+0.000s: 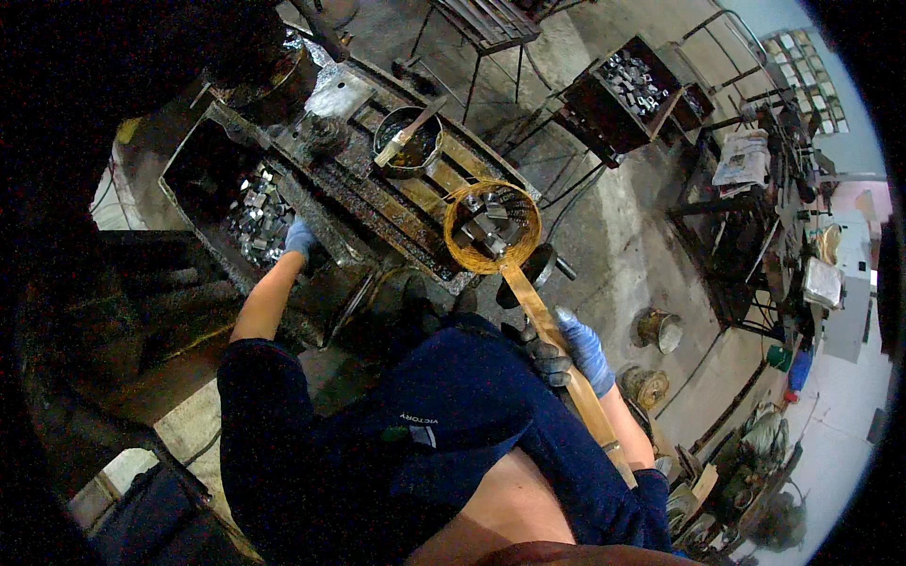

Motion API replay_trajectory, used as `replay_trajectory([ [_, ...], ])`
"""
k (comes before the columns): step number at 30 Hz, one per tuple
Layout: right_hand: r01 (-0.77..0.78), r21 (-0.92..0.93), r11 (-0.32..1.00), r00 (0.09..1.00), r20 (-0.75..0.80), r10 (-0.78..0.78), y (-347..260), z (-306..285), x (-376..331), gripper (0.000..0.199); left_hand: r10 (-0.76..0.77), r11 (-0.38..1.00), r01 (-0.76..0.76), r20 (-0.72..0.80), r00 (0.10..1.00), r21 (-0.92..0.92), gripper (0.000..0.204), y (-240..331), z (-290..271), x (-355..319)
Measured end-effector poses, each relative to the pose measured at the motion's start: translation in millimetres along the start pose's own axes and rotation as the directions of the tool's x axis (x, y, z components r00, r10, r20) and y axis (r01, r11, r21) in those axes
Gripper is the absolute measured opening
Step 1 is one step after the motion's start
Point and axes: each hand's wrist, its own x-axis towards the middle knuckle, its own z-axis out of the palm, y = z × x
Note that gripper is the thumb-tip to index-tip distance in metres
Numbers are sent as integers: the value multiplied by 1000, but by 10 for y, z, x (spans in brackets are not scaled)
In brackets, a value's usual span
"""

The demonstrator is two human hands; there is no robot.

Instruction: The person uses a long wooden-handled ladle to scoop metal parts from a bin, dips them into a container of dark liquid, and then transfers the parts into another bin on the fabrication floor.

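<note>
My left hand [299, 236], in a blue glove, reaches over the near edge of a dark metal bin [193, 203]. It is beside a heap of small shiny metal pieces [257, 219]; its fingers are too hidden to show whether they hold any. With my right hand [585, 354], also blue-gloved, I am closed round the long wooden handle [530, 307] of a yellow wire basket [453, 247]. Several metal blocks [493, 224] lie inside the basket, which is over the near right end of a slatted metal bench.
On the slatted bench [363, 118] stands a round pot [412, 162] with a wooden-handled brush or scraper across it. Farther right, a raised box [604, 123] holds more metal pieces. A small can [661, 330] stands on the floor, and a cluttered rack [741, 203] lines the right side.
</note>
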Motion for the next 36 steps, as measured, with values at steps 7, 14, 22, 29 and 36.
replay_trajectory([
  [7,-85,142,986,996,39,80,-4,-44,33,49,-13,968,35,91,996,-248,57,-74,-102,-105],
  [14,-47,182,982,999,9,46,-10,-30,31,48,-84,986,41,264,961,163,42,737,-659,-226],
  [22,-45,146,988,999,27,42,-43,-21,31,50,-27,989,34,53,998,-146,37,105,-260,-2],
  [29,-8,58,998,999,-34,10,-29,81,63,46,-87,995,86,-17,996,-56,33,337,-468,-115],
  [36,-53,21,998,998,22,53,-35,32,44,46,-279,960,278,-42,959,-39,30,243,-745,-167],
])
